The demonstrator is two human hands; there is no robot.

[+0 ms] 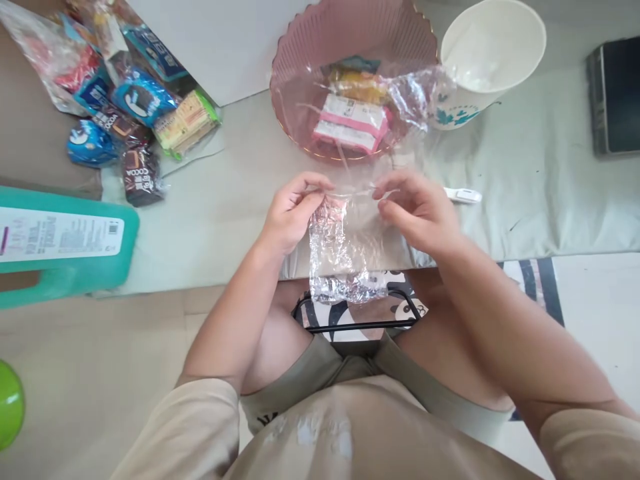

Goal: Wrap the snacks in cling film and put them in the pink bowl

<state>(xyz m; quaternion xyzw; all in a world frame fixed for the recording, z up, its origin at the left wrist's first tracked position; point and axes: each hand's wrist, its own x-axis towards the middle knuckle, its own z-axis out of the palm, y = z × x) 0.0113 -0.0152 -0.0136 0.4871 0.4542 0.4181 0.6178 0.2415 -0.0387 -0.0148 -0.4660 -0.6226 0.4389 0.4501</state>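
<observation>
A clear, crinkled plastic bag (347, 250) hangs over the table's front edge, above my lap. My left hand (295, 213) pinches its upper left part between thumb and fingers. On the other side my right hand (420, 210) has its thumb and fingers curled together at the bag's upper right edge. Just beyond both hands is a pink ribbed bowl (295, 80) with a gold rim, and pink-and-white snack packets (353, 123) and a yellow packet (357, 85) lie in it. More clear film (420, 93) stretches across the bowl's right side towards the white paper cup (493, 47).
Wrapped snacks (145, 97) are heaped at the upper left, by a white panel. A teal jug (125, 233) lies at the left table edge. Near my right hand is a small white stick (465, 195); a dark device (620, 97) sits far right. A green object (7, 403) stands lower left.
</observation>
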